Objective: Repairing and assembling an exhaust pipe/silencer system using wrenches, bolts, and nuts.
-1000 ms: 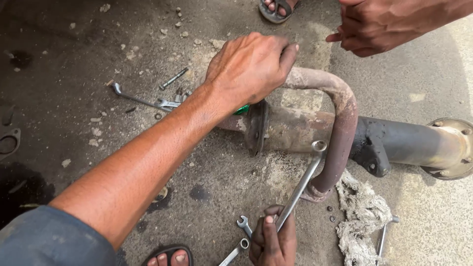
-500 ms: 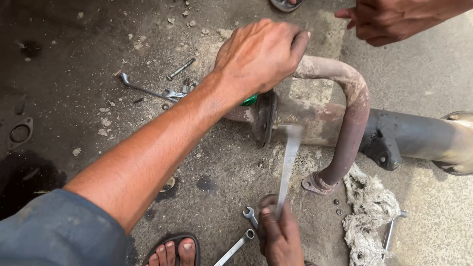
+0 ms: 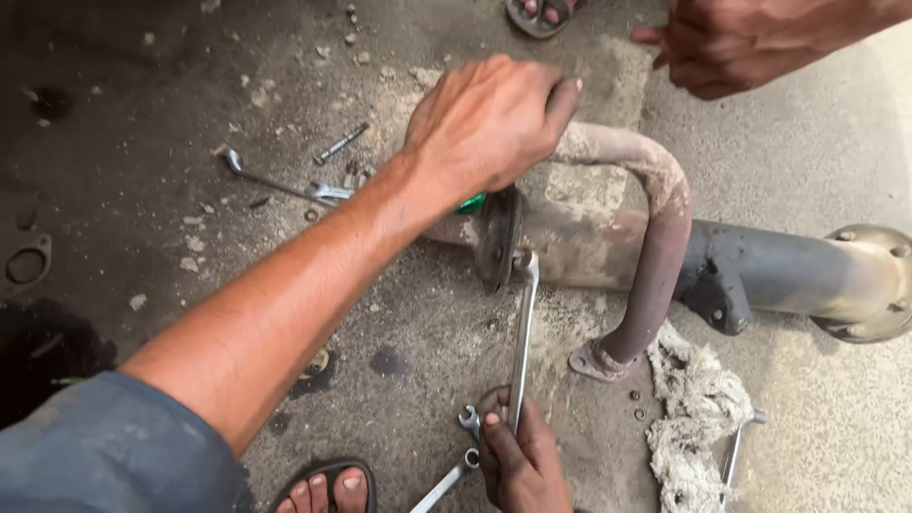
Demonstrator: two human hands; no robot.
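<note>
The work is at the round, dark flange (image 3: 498, 237) of the long rusty exhaust pipe (image 3: 608, 242), which lies on the oily concrete floor (image 3: 142, 142). I judge the job to be in its middle part: the long silver spanner (image 3: 522, 332) sits with its head at the lower edge of the flange, on a fastener that I cannot see clearly, so this fastener seems not yet taken out. A loose bolt (image 3: 340, 143) and small nuts lie to the left of the flange, so probably some fixing parts are already off. How many remain I cannot tell, because the hand hides the top of the flange.

The left hand (image 3: 489, 119) lies over the top of the flange and the bent pipe beside it; its grip is closed around the pipe and holds it steady. A small green piece (image 3: 470, 203) shows just under this hand. The right hand (image 3: 518, 456) is below the flange, and its grip is clamped on the lower end of the spanner handle. The handle runs almost straight up from this grip to the flange.

A second spanner (image 3: 275, 182) lies left of the flange, another spanner (image 3: 446, 480) touches the right hand, and a dirty white rag (image 3: 689, 418) lies to the lower right. Another person's hands (image 3: 731, 43) are to the upper right, well apart.
</note>
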